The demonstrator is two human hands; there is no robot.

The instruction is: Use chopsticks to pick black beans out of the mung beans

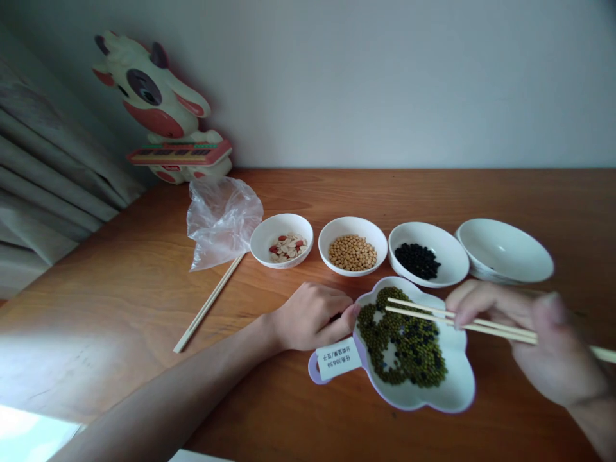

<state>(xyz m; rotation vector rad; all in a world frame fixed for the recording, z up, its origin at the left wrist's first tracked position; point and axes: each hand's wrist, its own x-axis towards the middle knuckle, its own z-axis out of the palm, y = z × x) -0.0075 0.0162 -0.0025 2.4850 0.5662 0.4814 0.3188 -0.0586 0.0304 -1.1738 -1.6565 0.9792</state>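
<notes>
In the head view, my left hand is curled, its thumb and finger gripping the left rim of a flower-shaped white plate with a purple edge. On the plate lie green mung beans mixed with black beans. My right hand holds a pair of wooden chopsticks. Their tips are close together over the upper part of the mung beans; no bean shows clearly between them. A white label is stuck across the plate's handle.
Behind the plate stand white bowls: one with pale and reddish flakes, one with soybeans, one with black beans, and a nearly bare one. Left are spare chopsticks, a plastic bag and a cow toy keyboard.
</notes>
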